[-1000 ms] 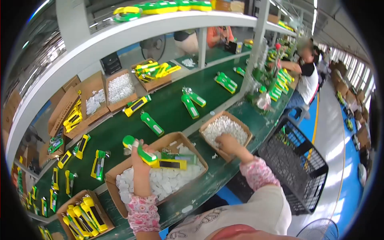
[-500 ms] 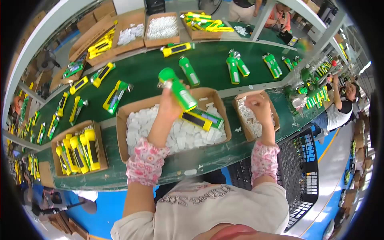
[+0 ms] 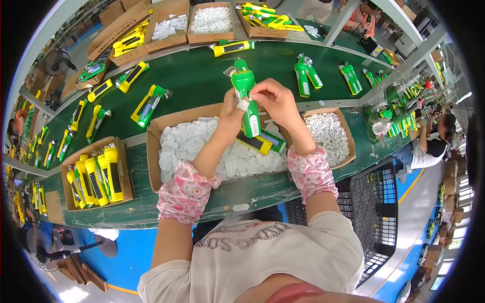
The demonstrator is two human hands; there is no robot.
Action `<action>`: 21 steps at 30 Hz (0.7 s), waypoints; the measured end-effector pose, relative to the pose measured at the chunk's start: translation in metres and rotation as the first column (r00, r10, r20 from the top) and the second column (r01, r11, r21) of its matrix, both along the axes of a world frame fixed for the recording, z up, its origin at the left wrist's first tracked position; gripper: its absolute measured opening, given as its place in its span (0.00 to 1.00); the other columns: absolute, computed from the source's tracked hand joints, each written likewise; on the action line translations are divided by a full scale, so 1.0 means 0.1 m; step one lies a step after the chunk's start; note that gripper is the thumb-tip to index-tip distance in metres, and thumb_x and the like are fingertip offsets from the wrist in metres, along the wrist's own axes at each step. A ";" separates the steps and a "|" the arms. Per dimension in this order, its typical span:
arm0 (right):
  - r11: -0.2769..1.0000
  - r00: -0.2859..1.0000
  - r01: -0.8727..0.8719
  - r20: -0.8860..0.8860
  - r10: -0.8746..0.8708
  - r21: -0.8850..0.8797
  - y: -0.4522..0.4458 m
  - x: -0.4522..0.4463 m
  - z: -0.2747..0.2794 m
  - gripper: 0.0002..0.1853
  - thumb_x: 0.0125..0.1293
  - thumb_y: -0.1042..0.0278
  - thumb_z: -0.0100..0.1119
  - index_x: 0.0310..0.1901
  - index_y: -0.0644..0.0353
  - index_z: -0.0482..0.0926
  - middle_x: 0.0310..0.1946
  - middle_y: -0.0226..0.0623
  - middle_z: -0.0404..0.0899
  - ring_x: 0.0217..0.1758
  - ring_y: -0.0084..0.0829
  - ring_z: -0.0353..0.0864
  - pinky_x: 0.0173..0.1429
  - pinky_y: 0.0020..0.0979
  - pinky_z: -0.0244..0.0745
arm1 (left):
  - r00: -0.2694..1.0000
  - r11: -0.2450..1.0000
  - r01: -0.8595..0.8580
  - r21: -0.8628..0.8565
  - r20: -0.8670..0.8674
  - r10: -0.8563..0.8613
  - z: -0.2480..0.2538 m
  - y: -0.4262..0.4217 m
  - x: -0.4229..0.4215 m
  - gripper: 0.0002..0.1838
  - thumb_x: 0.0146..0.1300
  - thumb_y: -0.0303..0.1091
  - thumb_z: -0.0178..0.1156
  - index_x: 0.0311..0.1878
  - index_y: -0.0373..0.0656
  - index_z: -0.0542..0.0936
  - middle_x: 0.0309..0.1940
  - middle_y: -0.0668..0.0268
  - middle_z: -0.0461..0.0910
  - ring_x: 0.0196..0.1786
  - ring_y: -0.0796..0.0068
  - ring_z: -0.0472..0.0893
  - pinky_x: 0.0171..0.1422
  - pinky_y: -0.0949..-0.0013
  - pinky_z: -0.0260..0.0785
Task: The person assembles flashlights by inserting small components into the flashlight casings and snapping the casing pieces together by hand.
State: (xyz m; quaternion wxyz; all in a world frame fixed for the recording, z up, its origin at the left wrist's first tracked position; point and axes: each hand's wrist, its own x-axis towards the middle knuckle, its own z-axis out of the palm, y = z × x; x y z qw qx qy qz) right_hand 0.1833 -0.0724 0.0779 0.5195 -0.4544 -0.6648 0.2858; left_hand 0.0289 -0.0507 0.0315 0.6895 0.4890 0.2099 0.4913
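My left hand (image 3: 232, 113) is wrapped round a green flashlight-like device (image 3: 244, 82), held upright above a carton of flat white pieces (image 3: 189, 144). Pinched fingers of my right hand (image 3: 275, 101) touch the device's middle, close to a small white bit; whether they hold a part is too small to tell. Under the device, a yellow and green unit (image 3: 260, 143) lies on the white pieces. To the right sits a smaller carton of small white parts (image 3: 327, 134).
A carton of yellow devices (image 3: 98, 177) stands at the left. More green and yellow devices lie along the green belt (image 3: 192, 76). Behind it are open cartons (image 3: 211, 22). A black crate (image 3: 374, 217) is at the lower right; a co-worker (image 3: 429, 146) sits at the far right.
My right hand has left the small-parts carton and moved left to the green device. My left hand still holds the device, now more upright. The camera view has turned.
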 end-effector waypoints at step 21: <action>0.921 0.771 0.316 0.505 -0.388 0.225 2.02 0.65 -0.54 0.25 0.54 0.60 0.70 0.52 0.60 0.75 0.43 0.42 0.79 0.47 0.38 0.79 0.48 0.37 0.77 | 0.962 0.949 -0.271 -0.162 -0.067 0.264 -0.03 1.01 -0.17 0.13 0.71 0.37 0.47 0.50 0.37 0.69 0.38 0.58 0.77 0.35 0.68 0.79 0.38 0.61 0.79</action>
